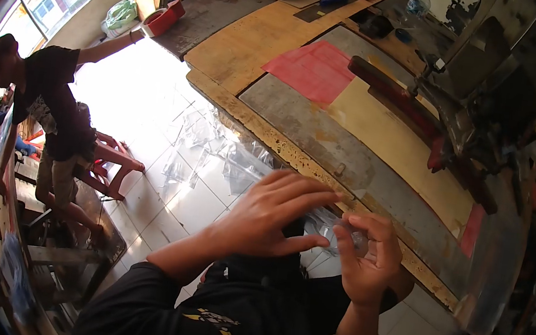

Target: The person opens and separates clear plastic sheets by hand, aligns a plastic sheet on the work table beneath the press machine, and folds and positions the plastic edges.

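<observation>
My left hand [276,212] is held palm down above my lap, its fingers stretched out and its thumb apart. Facing it, my right hand [371,255] has curled fingers and a raised thumb around a piece of clear plastic [326,224]. That plastic shows between the two hands, partly covered by them, and its full shape is hidden. Both hands are close to the near edge of the workbench [272,133].
A long dark red bar of a machine [390,95] crosses the bench over a yellow sheet [386,128] and a red sheet [313,69]. Clear plastic pieces [204,139] litter the floor. At left, a person [56,94] reaches toward a tape roll [164,19] beside a red stool [111,165].
</observation>
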Demonstrator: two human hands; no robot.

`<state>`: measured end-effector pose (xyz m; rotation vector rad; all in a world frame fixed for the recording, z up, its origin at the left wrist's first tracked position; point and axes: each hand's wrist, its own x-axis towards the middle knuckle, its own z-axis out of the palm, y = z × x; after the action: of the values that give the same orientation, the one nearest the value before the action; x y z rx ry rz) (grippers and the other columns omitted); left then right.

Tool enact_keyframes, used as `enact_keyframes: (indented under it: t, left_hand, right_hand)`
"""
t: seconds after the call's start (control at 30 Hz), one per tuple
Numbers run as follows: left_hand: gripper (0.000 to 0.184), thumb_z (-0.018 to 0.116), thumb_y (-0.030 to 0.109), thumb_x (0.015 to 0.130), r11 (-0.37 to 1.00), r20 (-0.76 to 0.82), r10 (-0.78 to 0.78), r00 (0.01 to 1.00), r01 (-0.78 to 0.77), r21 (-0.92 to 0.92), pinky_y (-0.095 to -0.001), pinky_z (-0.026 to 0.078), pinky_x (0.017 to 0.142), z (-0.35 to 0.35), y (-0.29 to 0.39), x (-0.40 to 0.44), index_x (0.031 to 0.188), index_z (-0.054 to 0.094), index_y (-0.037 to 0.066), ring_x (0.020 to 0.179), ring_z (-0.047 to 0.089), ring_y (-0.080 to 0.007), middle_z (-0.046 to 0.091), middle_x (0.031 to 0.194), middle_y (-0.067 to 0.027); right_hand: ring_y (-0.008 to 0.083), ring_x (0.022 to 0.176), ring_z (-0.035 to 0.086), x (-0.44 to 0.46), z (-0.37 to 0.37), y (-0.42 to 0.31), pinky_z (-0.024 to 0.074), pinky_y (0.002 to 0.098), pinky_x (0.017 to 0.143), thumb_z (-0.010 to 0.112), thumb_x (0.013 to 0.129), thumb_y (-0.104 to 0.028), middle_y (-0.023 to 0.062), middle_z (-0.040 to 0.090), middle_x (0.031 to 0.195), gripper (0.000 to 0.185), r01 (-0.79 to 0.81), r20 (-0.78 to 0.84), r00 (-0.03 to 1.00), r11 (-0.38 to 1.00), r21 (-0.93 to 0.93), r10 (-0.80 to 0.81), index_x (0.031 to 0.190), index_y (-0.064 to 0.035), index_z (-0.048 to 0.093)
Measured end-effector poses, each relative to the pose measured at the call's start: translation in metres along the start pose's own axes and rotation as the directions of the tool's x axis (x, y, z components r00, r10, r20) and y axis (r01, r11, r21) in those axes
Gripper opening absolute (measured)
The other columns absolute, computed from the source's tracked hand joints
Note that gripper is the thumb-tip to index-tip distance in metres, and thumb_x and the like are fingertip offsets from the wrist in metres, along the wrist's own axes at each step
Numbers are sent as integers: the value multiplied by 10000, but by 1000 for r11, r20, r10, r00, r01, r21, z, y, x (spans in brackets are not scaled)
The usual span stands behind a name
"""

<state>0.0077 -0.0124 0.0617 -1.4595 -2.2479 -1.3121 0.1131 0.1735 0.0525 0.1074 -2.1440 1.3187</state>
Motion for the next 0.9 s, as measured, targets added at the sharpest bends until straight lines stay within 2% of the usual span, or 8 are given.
enact_keyframes:
  t: [0.17, 0.27, 0.33, 0.43, 0.57, 0.63, 0.77, 0.9]
  left_hand:
    - [314, 848, 200, 834, 986, 68, 46, 997, -34, -164, -363, 563, 707, 4, -7, -7, 1110, 739, 98, 771, 730, -253, 763, 907, -46]
    - [202, 845, 144, 830, 991, 19, 74, 997, -71, -115, -336, 557, 632, -4, 1, -6, 997, 751, 82, 695, 729, -247, 760, 830, -34]
    - [140, 789, 63, 862, 972, -76, 5, 997, -23, -233, -372, 561, 655, -7, -2, -9, 976, 714, 33, 754, 733, -290, 740, 866, -108]
    - [135, 825, 98, 866, 982, -139, -124, 982, 102, -157, -325, 581, 726, -15, 1, -13, 961, 738, 58, 799, 779, -230, 784, 875, -78]
    - [143, 830, 105, 863, 977, -103, -101, 990, 80, -198, -329, 581, 731, -16, 5, -14, 966, 743, 57, 807, 781, -227, 787, 869, -80]
    - [143, 828, 107, 868, 972, -102, -90, 991, 65, -224, -328, 581, 735, -13, 8, -11, 969, 742, 54, 815, 782, -225, 789, 868, -76]
    - [166, 818, 86, 878, 960, -68, -49, 996, 28, -279, -338, 589, 765, -14, 12, -8, 1001, 718, 37, 844, 787, -237, 788, 899, -81]
    - [203, 765, 33, 904, 950, -113, -21, 993, -15, -312, -338, 595, 754, -9, 13, -8, 1083, 670, 26, 865, 781, -276, 773, 1024, -132]
  right_hand:
    - [246, 935, 713, -1, -4, -4, 578, 318, 826, 838, 831, 30, 116, 696, 1029, 307, 119, 23, 992, 991, 57, -121, 1083, -24, 671]
    - [259, 969, 706, -4, -8, -10, 574, 336, 850, 840, 835, 2, 118, 694, 1065, 328, 79, 50, 995, 984, 160, -88, 1114, -18, 669]
    - [271, 1022, 698, 8, -14, -21, 574, 355, 875, 841, 841, -38, 129, 688, 1106, 348, 156, 96, 983, 988, -7, -154, 1146, -17, 676]
    - [283, 1049, 692, 10, -27, -17, 573, 368, 889, 845, 844, -80, 139, 683, 1149, 385, 190, 135, 975, 979, -78, -178, 1187, -22, 681]
    - [287, 1062, 691, 13, -37, -30, 571, 372, 897, 852, 844, -107, 137, 681, 1165, 403, 148, 128, 980, 989, 17, -149, 1204, -35, 686]
    - [282, 1067, 692, 20, -40, -37, 567, 377, 902, 858, 842, -136, 129, 683, 1188, 415, 275, 213, 940, 961, -17, -265, 1209, -44, 688]
    - [268, 1075, 693, 28, -44, -38, 566, 368, 873, 862, 839, -150, 125, 678, 1222, 413, 287, 322, 910, 957, -32, -262, 1203, -55, 689]
    - [202, 982, 713, 27, -41, -37, 545, 322, 810, 864, 850, -154, 100, 725, 1118, 430, 88, 311, 946, 996, 32, -93, 1219, -70, 660]
